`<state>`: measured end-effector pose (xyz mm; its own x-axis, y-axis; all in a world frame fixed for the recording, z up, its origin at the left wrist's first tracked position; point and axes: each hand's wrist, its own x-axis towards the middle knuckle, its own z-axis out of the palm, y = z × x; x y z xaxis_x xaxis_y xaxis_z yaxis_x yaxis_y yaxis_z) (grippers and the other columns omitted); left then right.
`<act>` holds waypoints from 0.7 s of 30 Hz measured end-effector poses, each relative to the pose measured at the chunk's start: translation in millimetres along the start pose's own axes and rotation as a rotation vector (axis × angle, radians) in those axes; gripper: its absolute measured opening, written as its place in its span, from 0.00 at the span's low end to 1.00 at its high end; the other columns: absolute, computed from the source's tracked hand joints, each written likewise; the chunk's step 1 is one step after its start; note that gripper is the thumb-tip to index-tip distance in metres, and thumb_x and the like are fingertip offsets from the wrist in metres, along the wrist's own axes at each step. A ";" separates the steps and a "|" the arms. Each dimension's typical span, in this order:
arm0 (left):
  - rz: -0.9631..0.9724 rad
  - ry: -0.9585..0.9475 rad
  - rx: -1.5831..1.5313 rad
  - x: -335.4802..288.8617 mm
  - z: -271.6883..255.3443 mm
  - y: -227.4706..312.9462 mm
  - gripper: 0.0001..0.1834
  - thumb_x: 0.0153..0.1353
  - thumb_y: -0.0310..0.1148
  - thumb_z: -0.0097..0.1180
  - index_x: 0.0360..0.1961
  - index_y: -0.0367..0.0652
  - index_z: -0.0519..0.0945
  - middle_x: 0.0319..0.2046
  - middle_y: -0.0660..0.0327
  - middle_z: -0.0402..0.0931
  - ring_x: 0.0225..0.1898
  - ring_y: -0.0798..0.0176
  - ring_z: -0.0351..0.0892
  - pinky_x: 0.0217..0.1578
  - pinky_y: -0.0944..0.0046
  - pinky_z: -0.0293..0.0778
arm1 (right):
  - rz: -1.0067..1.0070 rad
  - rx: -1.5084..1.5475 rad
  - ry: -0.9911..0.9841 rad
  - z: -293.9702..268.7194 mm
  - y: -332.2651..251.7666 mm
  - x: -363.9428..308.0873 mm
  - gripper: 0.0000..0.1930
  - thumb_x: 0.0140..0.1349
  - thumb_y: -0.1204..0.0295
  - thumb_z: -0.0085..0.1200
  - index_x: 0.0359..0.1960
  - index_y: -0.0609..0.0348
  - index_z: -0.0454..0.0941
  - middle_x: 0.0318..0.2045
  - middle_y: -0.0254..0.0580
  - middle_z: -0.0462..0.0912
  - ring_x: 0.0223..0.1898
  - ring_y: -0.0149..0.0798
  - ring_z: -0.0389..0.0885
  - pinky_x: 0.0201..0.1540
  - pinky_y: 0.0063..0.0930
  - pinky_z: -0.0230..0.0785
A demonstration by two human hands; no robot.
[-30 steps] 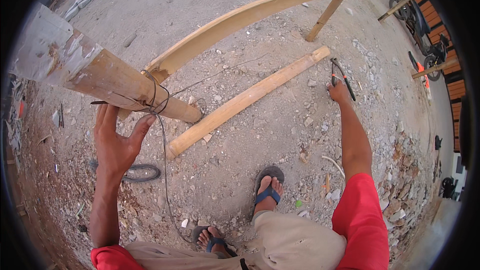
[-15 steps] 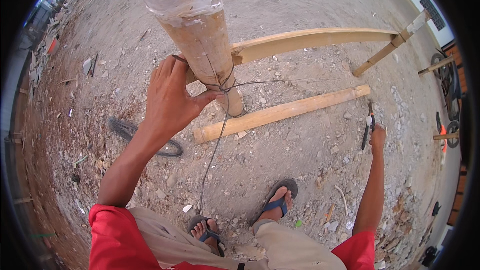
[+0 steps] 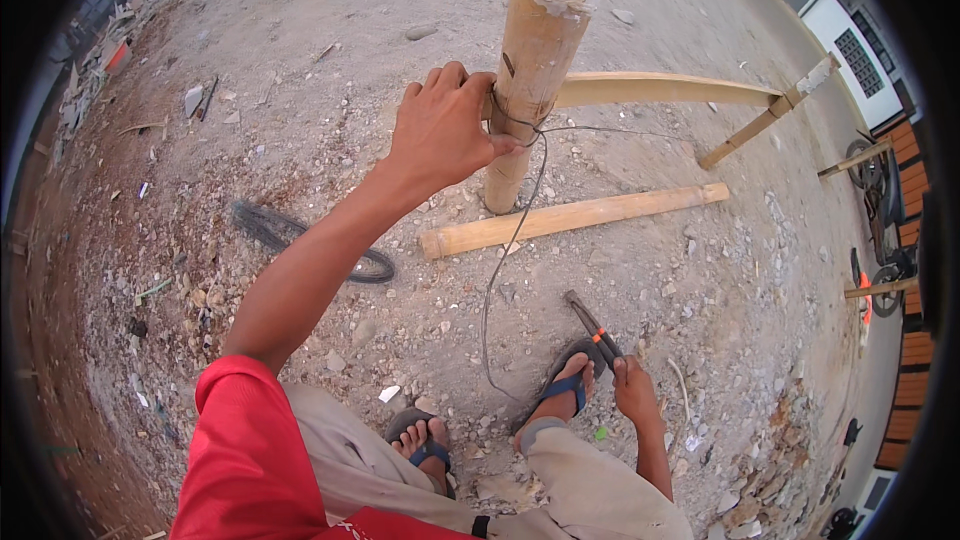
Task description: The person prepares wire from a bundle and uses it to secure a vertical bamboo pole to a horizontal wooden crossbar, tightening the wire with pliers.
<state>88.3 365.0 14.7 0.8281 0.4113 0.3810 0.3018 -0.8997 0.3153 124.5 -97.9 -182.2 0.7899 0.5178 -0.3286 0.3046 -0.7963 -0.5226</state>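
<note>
An upright bamboo post, wrapped in whitish material higher up, stands before me with thin dark wire looped around it. My left hand is closed at its left side, fingers curled where a split bamboo slat meets the post and thumb pressed near the wire. What lies under the palm is hidden. One wire end runs right; another hangs in a curve toward my feet. My right hand, low and right of centre, grips the handles of dark pincers with orange bands, their head pointing up and left.
A loose bamboo piece lies on the gravelly ground behind the pincers. Left of it rests a coil of dark wire. The slat reaches a shorter bamboo stake at right. My sandalled feet are close to the hanging wire.
My right hand has brought the pincers leftward and closer to my body. My view has shifted, so the post appears farther right; my left hand stays on it.
</note>
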 end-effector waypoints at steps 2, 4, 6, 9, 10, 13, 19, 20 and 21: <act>0.029 0.035 -0.020 -2.5 -0.2 -3.5 0.38 0.42 0.49 0.75 0.53 0.41 0.79 0.40 0.56 0.74 0.46 0.53 0.74 0.49 0.54 0.69 | -0.102 -0.161 0.007 12.6 -1.0 -0.8 0.17 0.68 0.57 0.51 0.39 0.61 0.78 0.29 0.46 0.77 0.30 0.49 0.76 0.34 0.40 0.69; 0.032 0.054 -0.017 -5.7 -2.7 -8.0 0.38 0.42 0.49 0.75 0.53 0.41 0.79 0.40 0.57 0.74 0.46 0.53 0.74 0.49 0.54 0.69 | -0.210 -0.329 0.011 17.0 -11.5 -0.9 0.17 0.64 0.58 0.56 0.40 0.61 0.78 0.37 0.53 0.79 0.38 0.55 0.77 0.41 0.46 0.70; 0.028 0.051 -0.004 -7.5 3.8 -4.8 0.38 0.42 0.50 0.75 0.53 0.42 0.79 0.40 0.57 0.74 0.46 0.53 0.74 0.49 0.54 0.69 | -0.351 -0.430 0.173 26.8 -28.6 -0.1 0.17 0.54 0.62 0.63 0.40 0.61 0.80 0.53 0.59 0.74 0.55 0.58 0.72 0.53 0.51 0.66; 0.028 0.056 0.002 -10.2 -1.5 -7.7 0.39 0.41 0.51 0.75 0.53 0.43 0.79 0.41 0.57 0.74 0.47 0.54 0.74 0.49 0.54 0.68 | -0.446 -0.419 0.332 33.5 -39.1 8.2 0.17 0.47 0.66 0.64 0.36 0.63 0.80 0.60 0.62 0.70 0.61 0.63 0.66 0.61 0.54 0.61; 0.037 0.054 0.005 -8.7 1.1 -8.0 0.39 0.41 0.52 0.74 0.54 0.43 0.79 0.41 0.57 0.74 0.48 0.54 0.74 0.49 0.54 0.68 | -0.452 -0.428 0.338 36.8 -30.7 14.9 0.17 0.47 0.66 0.64 0.36 0.63 0.80 0.60 0.62 0.70 0.61 0.63 0.66 0.61 0.54 0.61; 0.037 0.056 0.003 -7.0 0.8 -6.7 0.39 0.41 0.53 0.74 0.54 0.44 0.79 0.41 0.57 0.74 0.49 0.54 0.73 0.50 0.53 0.68 | -0.468 -0.134 0.135 36.4 -4.8 33.0 0.16 0.46 0.71 0.60 0.39 0.63 0.80 0.55 0.58 0.74 0.58 0.61 0.70 0.59 0.50 0.64; 0.027 0.052 -0.004 -7.2 0.2 -5.7 0.38 0.41 0.53 0.74 0.52 0.45 0.80 0.41 0.57 0.74 0.50 0.53 0.73 0.50 0.52 0.68 | -0.390 0.076 0.275 55.0 30.2 47.2 0.14 0.50 0.73 0.63 0.38 0.65 0.78 0.43 0.53 0.80 0.45 0.52 0.79 0.50 0.42 0.71; 0.027 0.044 0.000 -6.9 0.0 -5.0 0.37 0.42 0.52 0.74 0.52 0.45 0.80 0.41 0.57 0.74 0.50 0.53 0.73 0.49 0.52 0.68 | -0.221 0.231 0.292 59.3 32.9 46.2 0.14 0.51 0.74 0.64 0.39 0.65 0.78 0.40 0.49 0.80 0.41 0.47 0.79 0.48 0.38 0.71; 0.021 0.053 -0.008 -6.2 0.6 -3.6 0.37 0.42 0.52 0.74 0.52 0.45 0.80 0.41 0.57 0.74 0.50 0.53 0.73 0.49 0.52 0.68 | -0.051 0.383 0.309 60.5 36.7 45.4 0.14 0.52 0.74 0.65 0.40 0.65 0.77 0.37 0.45 0.80 0.38 0.42 0.79 0.45 0.35 0.70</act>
<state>82.4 365.6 10.7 0.8080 0.3997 0.4329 0.2805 -0.9071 0.3140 139.3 -84.8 -263.9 0.9176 0.3900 -0.0770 0.1750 -0.5702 -0.8027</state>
